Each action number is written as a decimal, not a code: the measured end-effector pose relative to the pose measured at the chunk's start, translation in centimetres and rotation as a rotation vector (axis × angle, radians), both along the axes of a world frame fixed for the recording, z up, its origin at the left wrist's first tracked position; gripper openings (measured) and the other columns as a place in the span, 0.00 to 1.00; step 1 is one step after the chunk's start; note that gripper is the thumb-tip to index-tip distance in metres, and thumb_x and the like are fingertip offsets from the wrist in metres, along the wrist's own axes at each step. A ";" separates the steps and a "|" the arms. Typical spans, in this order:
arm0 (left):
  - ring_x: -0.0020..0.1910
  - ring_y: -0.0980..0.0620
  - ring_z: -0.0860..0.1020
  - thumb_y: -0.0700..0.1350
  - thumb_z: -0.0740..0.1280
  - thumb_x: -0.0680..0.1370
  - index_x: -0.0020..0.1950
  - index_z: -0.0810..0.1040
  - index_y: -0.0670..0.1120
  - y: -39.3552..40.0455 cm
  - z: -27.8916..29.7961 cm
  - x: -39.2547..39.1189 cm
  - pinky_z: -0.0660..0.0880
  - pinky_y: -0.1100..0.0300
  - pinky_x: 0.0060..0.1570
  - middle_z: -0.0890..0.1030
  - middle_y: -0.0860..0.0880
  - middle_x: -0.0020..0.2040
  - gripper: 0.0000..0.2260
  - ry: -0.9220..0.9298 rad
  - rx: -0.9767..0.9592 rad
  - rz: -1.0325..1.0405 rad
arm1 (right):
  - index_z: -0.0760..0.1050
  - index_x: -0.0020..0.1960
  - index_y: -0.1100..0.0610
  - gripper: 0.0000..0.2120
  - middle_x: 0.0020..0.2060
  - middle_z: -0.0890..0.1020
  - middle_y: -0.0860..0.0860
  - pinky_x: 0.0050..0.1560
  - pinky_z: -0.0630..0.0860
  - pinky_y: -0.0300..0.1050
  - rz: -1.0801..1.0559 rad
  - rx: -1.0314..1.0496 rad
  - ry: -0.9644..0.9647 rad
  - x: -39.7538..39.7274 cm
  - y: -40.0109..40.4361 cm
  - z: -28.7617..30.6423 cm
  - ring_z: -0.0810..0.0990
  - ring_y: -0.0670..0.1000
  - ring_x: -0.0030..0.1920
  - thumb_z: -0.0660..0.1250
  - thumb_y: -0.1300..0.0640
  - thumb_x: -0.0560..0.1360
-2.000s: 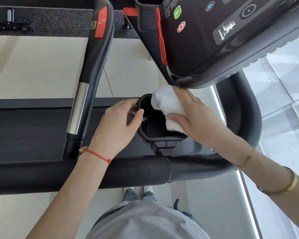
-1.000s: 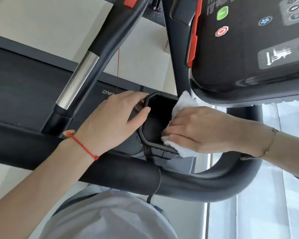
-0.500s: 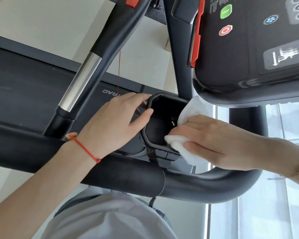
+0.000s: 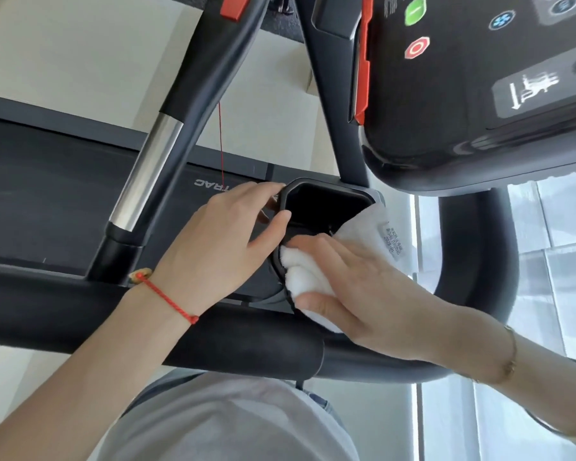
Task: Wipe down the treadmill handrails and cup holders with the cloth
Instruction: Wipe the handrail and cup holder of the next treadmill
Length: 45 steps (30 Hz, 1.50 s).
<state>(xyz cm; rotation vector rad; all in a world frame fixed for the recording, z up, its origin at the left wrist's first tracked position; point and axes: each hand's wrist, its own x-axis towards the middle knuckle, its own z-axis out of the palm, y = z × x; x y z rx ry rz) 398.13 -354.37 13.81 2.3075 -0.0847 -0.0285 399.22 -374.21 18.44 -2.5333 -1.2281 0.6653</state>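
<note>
A black cup holder [image 4: 326, 204] sits at the middle of the view, just under the treadmill console. My left hand [image 4: 217, 247] grips its left rim, thumb on the inner edge. My right hand [image 4: 356, 287] presses a white fluffy cloth [image 4: 363, 237] against the holder's near-right rim; the cloth's care label shows at its right side. The padded black handrail [image 4: 240, 341] runs across below both hands and curves up at the right. A second handrail with a chrome section [image 4: 147, 171] slants up to the left.
The console [image 4: 479, 88] with green and red buttons overhangs the holder at the upper right. A thin red safety cord [image 4: 221, 141] hangs down near my left hand. The treadmill belt [image 4: 47, 201] lies at the left, and glass panels [image 4: 559, 261] stand at the right.
My right hand with the cloth has slid from the holder's right rim towards its near rim. My left hand has kept its grip on the left rim. The camera tilted and moved closer.
</note>
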 end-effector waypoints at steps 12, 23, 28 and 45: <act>0.54 0.55 0.79 0.54 0.58 0.80 0.69 0.74 0.50 -0.2 0.0 0.0 0.77 0.50 0.56 0.80 0.55 0.56 0.19 -0.023 -0.004 -0.006 | 0.67 0.65 0.50 0.29 0.48 0.81 0.46 0.44 0.69 0.44 -0.051 -0.088 -0.138 0.4 0.4 -0.7 0.79 0.52 0.43 0.48 0.32 0.74; 0.54 0.54 0.79 0.54 0.58 0.80 0.72 0.72 0.49 0.6 0.7 -1.0 0.77 0.50 0.56 0.79 0.54 0.57 0.22 -0.067 0.064 -0.049 | 0.69 0.63 0.47 0.24 0.43 0.76 0.38 0.31 0.65 0.32 -0.311 0.128 -0.226 -2.7 -0.5 -0.5 0.75 0.46 0.37 0.64 0.36 0.73; 0.54 0.57 0.79 0.52 0.60 0.79 0.69 0.75 0.49 2.2 1.6 -2.2 0.78 0.50 0.54 0.79 0.55 0.56 0.19 -0.126 0.073 -0.078 | 0.62 0.65 0.43 0.24 0.46 0.69 0.22 0.39 0.66 0.35 -0.447 0.226 -0.096 -3.7 -0.1 -0.6 0.69 0.42 0.45 0.69 0.43 0.73; 0.60 0.57 0.77 0.49 0.63 0.80 0.68 0.76 0.48 5.8 2.1 -8.7 0.70 0.65 0.63 0.79 0.55 0.61 0.17 -0.249 0.152 -0.209 | 0.66 0.70 0.51 0.25 0.61 0.75 0.44 0.49 0.65 0.35 -0.673 0.373 -0.307 -11.9 3.3 -0.4 0.71 0.45 0.53 0.70 0.52 0.75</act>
